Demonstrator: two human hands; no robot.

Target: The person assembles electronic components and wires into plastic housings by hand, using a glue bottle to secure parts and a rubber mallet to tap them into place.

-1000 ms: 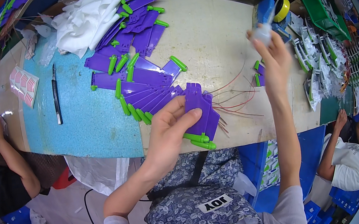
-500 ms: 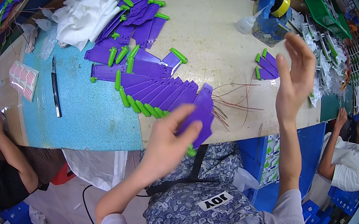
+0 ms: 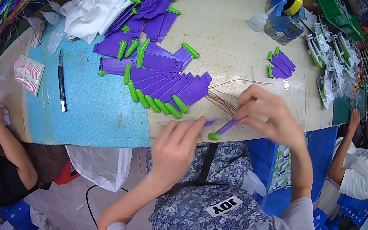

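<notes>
both hands now on the purple pieces, the bottle out of hand

on the left of the table, a slim black pointed tool lies on a speckled light-blue mat. right of the mat's far part, by the far edge, crumpled white cloth adjoins a heap of flat purple plastic pieces with rounded green ends. a fan of overlapping purple plastic pieces with green ends spreads from there toward the near edge.

the left hand, at the near edge, pinches what looks like a purple plastic piece, mostly hidden by the fingers. thin reddish wires lie behind the hands. the right hand, slightly blurred, pinches a narrow-looking purple plastic strip with a green end, tilted over the near edge, its green end toward the left hand. whether the two purple parts join behind the fingers cannot be told.

a second ago the right hand held the white squeeze bottle; that now stands near the far right corner, beside the blue holder with yellow tape. this suggests the bottle is done with for the moment, and both hands are given to handling pieces. three small purple pieces with green ends lie toward the right edge.
</notes>
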